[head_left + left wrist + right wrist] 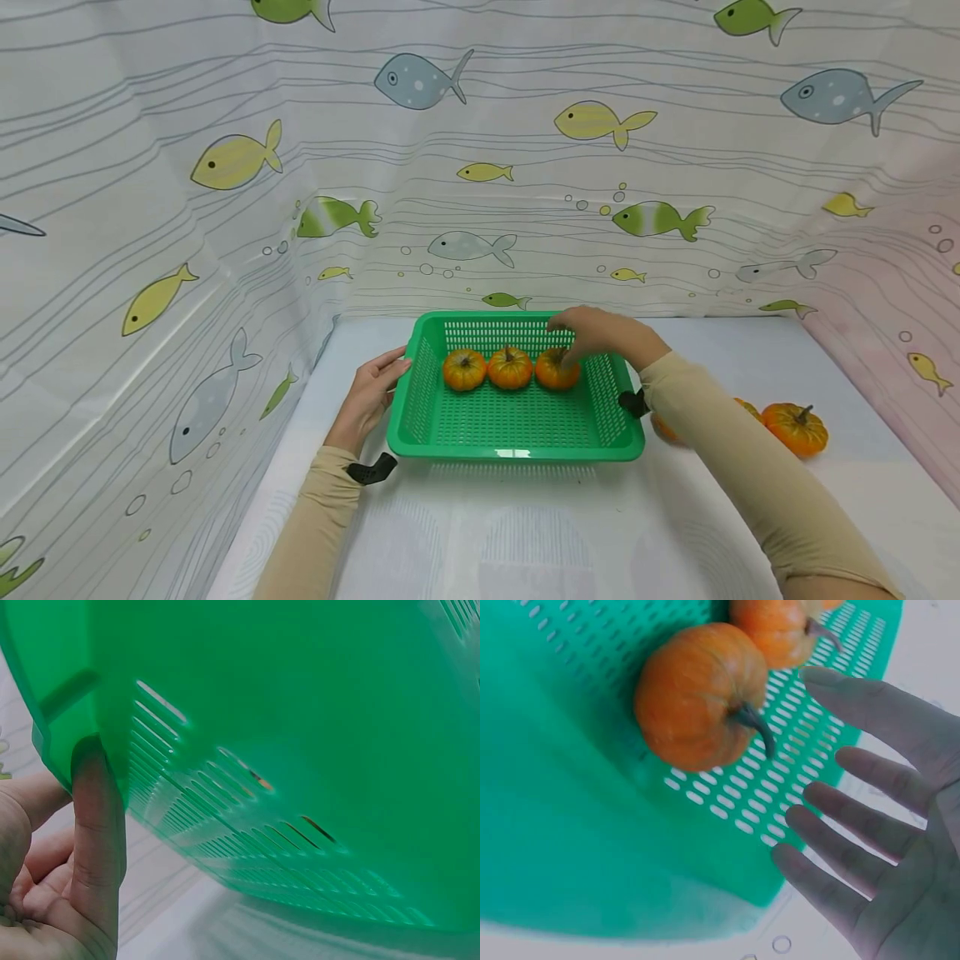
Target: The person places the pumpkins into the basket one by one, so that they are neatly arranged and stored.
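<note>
A green plastic basket (517,452) with slotted walls stands on the table. Three small orange pumpkins sit in a row along its far side: a left one (464,370), a middle one (511,368) and a right one (555,372). My left hand (369,393) holds the basket's left rim between thumb and fingers; the left wrist view shows a finger (97,832) against the green wall. Above the right pumpkin hovers my right hand (600,335). In the right wrist view its fingers are spread, apart from the nearest pumpkin (690,697), and nothing is in the hand.
To the right of the basket, more pumpkins lie on the table, one in full view (797,430) and others partly behind the right sleeve (738,467). A fish-patterned curtain (540,200) surrounds the table at the back and sides.
</note>
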{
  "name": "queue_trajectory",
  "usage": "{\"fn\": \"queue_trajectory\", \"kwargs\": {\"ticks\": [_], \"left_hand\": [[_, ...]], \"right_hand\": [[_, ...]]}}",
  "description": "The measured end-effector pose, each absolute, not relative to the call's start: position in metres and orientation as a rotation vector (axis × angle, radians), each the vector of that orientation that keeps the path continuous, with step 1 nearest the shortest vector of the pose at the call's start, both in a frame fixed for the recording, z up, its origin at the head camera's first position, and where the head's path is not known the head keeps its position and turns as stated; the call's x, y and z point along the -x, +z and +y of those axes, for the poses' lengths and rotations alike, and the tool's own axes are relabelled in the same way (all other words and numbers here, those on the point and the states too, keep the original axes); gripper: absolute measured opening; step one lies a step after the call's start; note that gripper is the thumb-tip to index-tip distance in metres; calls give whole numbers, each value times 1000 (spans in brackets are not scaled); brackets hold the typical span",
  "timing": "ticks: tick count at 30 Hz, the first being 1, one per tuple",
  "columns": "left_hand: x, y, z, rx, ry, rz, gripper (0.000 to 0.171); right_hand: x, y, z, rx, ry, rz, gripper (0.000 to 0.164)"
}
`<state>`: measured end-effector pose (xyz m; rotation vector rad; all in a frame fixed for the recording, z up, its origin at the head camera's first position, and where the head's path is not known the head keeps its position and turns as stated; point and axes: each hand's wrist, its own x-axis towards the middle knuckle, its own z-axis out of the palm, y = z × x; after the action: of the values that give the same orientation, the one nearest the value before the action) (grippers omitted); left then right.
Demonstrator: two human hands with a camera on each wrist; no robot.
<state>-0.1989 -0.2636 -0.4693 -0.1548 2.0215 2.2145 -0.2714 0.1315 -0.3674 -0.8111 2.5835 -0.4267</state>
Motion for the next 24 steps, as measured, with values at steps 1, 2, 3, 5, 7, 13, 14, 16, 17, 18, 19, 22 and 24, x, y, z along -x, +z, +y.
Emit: {"fn": "queue_trajectory", "kwargs": {"ticks": [1,2,3,5,7,13,14,16,17,18,19,22,24], "left_hand": [[199,-469,-264,154,2217,2021,60],[199,-469,-264,154,2218,2021,59],[198,-469,-263,155,2218,2023,59],[198,-469,-263,159,2224,2021,58],[197,-469,-263,157,2227,2020,58],[197,-469,-263,152,2231,2015,58],[197,-469,-263,159,2232,2014,57],[197,-469,-263,164,2232,2012,57],[197,-469,-263,166,2232,2013,57],[197,-469,-263,163,2230,2013,58],[197,-469,-263,160,2229,2014,59],[196,-469,-263,165,2240,2007,58],[196,-468,-264,161,2234,2011,58]], "right_hand": [[271,-366,134,829,-434,2593,69],[271,-364,138,839,-446,2601,67],[271,-363,141,845,-459,2609,67],[270,-361,148,869,-471,2633,65],[269,-360,157,879,-480,2656,64],[260,-356,181,853,-513,2669,65],[258,-356,185,845,-521,2669,65],[254,-356,193,826,-538,2677,65],[251,-356,197,818,-546,2682,66],[249,-356,200,810,-556,2686,66],[247,-357,204,801,-560,2690,67],[239,-362,216,756,-581,2699,70],[235,-365,223,737,-598,2702,72]]}}
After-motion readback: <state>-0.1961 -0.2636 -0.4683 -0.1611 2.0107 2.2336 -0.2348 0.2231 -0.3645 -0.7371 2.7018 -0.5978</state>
